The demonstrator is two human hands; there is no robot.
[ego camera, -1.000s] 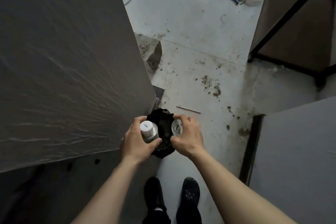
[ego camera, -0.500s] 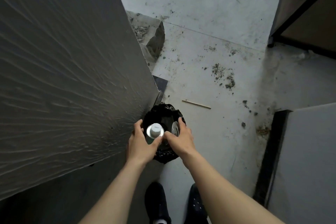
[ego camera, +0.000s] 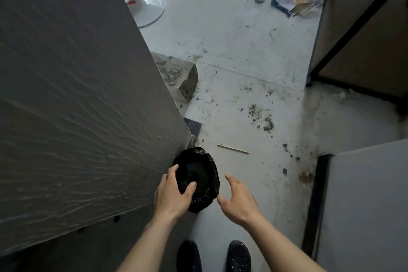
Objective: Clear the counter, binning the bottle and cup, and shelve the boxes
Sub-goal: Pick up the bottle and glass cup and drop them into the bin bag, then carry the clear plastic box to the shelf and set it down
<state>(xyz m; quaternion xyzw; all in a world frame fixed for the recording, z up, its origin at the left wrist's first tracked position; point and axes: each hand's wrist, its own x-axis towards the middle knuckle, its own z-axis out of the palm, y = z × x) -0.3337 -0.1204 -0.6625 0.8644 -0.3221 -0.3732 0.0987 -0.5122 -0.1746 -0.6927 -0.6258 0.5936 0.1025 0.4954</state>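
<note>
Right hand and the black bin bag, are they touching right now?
Apart. The head view shows bare floor between the open right hand and the bin bag edge. The left hand overlaps the bag's rim; whether it touches is unclear.

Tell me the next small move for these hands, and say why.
Probably lift both hands away from the bin and turn back toward the counter for the boxes. The left hand and right hand are open and hold nothing; no bottle or cup shows outside the black-lined bin.
</note>
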